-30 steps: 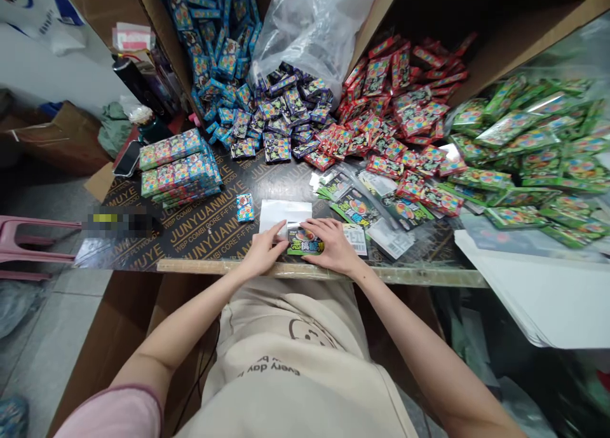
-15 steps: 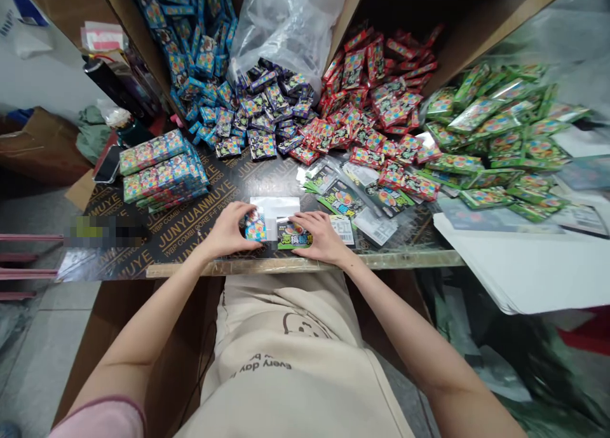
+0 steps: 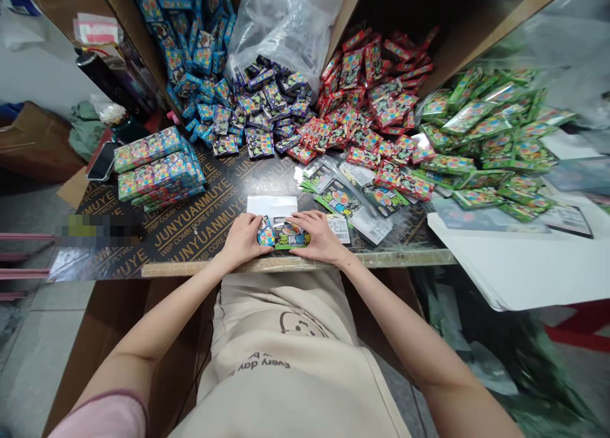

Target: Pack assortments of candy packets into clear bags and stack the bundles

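Close to the table's front edge, my left hand [image 3: 244, 239] is closed around a small blue patterned candy box [image 3: 265, 232]. My right hand [image 3: 318, 236] grips a black and green printed packet [image 3: 288, 238], thumb at its lower edge and fingers over its top. The blue box meets the packet's left edge, or nearly so; I cannot tell whether it is partly inside. A white sheet [image 3: 271, 205] lies just behind both. Beside my right hand, a barcoded packet [image 3: 340, 229] sticks out on the table.
Stacked candy boxes [image 3: 159, 171] stand at the left. Heaps of blue boxes [image 3: 203, 50], purple boxes [image 3: 262, 107], red boxes [image 3: 376, 101] and green packets [image 3: 486, 133] line the back. Flat printed packets [image 3: 345, 196] lie right of centre, white sheets [image 3: 515, 260] at the far right.
My left hand has moved right with the blue box, closing the gap to the black and green packet. My right hand still holds the packet in about the same place.
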